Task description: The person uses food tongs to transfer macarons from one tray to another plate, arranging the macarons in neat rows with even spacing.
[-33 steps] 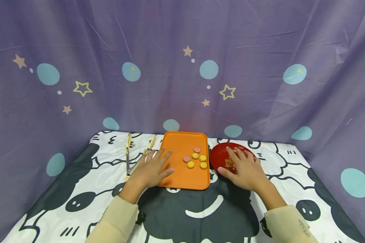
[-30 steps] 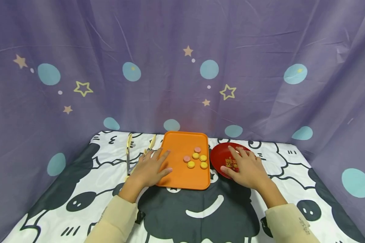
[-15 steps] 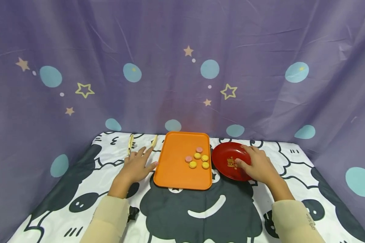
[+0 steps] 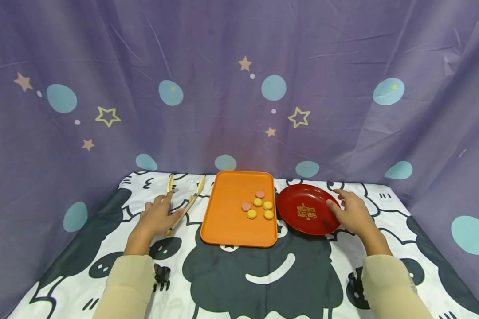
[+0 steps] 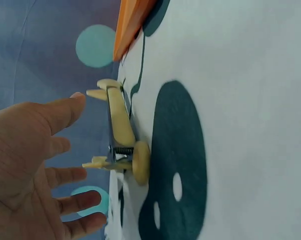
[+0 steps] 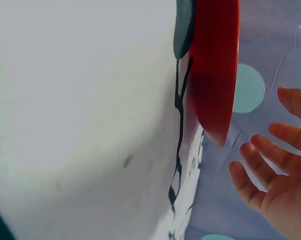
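Observation:
My left hand [image 4: 153, 219], fingers spread, hovers over the left part of a pair of tongs [image 4: 191, 201]. In the left wrist view the tongs [image 5: 121, 120] lie spread on the cloth, with cream-yellow ends and a spring by the hinge; the hand is apart from them. My right hand [image 4: 354, 213] is at the right edge of a red plate [image 4: 307, 226] with gold characters. The right wrist view shows its fingers loosely bent beside the plate's rim, a gap between. An orange tray [image 4: 227, 221] in the middle bears several small macaron-like rounds, yellow [image 4: 251, 214] and pink [image 4: 260, 194].
A cartoon sheep cloth [image 4: 263, 266] covers the table. Behind its far edge hangs a purple curtain [image 4: 223, 110] with stars and blue dots. The tray's right edge lies close to the plate.
My left hand has moved left, from the tray's edge to above the tongs. My right hand has moved right, from over the plate to its right edge. Tray and tongs look unmoved.

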{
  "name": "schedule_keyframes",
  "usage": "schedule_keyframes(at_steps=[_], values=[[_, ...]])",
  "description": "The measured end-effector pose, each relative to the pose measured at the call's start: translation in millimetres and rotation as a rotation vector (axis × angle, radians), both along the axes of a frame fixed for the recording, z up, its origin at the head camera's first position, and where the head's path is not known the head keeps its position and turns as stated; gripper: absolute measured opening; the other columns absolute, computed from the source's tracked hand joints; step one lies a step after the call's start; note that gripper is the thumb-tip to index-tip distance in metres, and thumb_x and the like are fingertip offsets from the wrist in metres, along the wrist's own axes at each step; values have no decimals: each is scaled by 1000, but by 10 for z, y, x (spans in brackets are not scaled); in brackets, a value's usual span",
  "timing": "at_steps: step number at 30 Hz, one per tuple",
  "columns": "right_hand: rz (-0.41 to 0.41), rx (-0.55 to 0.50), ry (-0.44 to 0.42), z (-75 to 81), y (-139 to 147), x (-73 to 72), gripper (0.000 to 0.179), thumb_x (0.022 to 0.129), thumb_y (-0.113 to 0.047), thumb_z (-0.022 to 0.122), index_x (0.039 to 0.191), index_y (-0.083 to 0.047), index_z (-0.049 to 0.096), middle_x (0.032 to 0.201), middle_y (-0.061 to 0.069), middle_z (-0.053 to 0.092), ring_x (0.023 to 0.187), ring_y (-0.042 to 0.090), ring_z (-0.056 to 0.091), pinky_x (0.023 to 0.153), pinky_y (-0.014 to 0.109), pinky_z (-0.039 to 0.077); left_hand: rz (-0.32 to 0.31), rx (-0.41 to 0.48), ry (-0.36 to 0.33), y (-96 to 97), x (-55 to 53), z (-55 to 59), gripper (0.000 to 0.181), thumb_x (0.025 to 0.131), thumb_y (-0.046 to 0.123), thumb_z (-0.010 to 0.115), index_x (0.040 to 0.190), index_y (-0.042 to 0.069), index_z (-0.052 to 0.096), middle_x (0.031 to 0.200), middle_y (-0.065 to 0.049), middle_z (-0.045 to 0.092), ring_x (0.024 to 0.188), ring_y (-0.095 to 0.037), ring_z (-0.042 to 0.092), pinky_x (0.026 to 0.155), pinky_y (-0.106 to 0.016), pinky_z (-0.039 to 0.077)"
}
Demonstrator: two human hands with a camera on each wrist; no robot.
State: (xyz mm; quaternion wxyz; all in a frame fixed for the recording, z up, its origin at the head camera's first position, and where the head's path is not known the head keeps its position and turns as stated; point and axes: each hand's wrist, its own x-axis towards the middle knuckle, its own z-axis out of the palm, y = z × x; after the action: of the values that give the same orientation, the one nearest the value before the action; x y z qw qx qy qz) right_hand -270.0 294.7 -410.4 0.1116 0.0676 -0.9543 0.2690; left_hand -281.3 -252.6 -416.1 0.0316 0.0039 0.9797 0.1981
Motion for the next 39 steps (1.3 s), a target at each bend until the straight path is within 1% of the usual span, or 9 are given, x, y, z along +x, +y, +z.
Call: schedule_keyframes(at_steps=[5,10,13,17,20,27,32,35,39], values=[[-41,-79,-16,-47,77,-46,52,103,-25,60,141,8,51,124,35,61,106,49,65,87,60,54,26,28,-7,-93,-9,-20,87,102,48,55,161,-3,15,156,-38,23,133,-62,28,105,-75,27],[-124,-123,-52,-107,161,-68,52,104,-26,56,140,11,51,120,34,64,106,48,65,86,56,54,57,57,-26,-133,-32,-61,93,102,49,55,160,-6,9,154,-41,20,136,-65,23,107,-74,26],[-168,-153,-77,-123,204,-70,53,104,-28,55,139,12,51,117,34,64,100,44,66,77,45,55,98,60,-39,-106,-72,-111,96,101,52,54,160,-8,7,154,-42,19,137,-66,21,108,-74,24],[-204,-243,-125,-147,205,-90,55,105,-30,54,140,13,51,120,35,63,90,32,69,67,30,54,167,59,-38,-64,-88,-149,103,98,60,53,157,-13,11,151,-44,21,135,-66,25,106,-75,25],[-218,-320,-162,-170,183,-104,57,105,-31,54,141,13,49,124,36,61,83,24,70,63,26,55,201,65,-27,-27,-72,-154,108,94,66,54,154,-16,18,145,-45,26,131,-65,30,104,-74,28],[-245,-371,-200,-203,171,-109,53,105,-29,54,140,11,52,121,33,64,71,16,67,60,26,53,249,69,2,159,-96,-159,104,89,66,63,142,-19,37,131,-41,37,118,-58,41,95,-65,41],[-255,-449,-238,-241,180,-114,48,104,-20,53,140,12,52,121,32,64,73,12,65,62,26,55,315,89,-24,281,-125,-166,102,87,61,69,139,-21,38,129,-39,36,118,-56,41,94,-62,43],[-253,-489,-251,-271,179,-117,45,103,-16,53,137,12,54,121,31,65,75,10,65,64,24,56,351,98,-17,336,-132,-162,101,86,57,74,137,-22,38,128,-38,35,118,-56,40,95,-62,43],[-243,-541,-253,-307,179,-123,40,100,-10,55,132,13,58,108,22,70,73,7,64,63,24,56,376,94,2,378,-148,-160,96,85,52,76,135,-22,40,126,-38,35,118,-56,40,95,-62,42]])
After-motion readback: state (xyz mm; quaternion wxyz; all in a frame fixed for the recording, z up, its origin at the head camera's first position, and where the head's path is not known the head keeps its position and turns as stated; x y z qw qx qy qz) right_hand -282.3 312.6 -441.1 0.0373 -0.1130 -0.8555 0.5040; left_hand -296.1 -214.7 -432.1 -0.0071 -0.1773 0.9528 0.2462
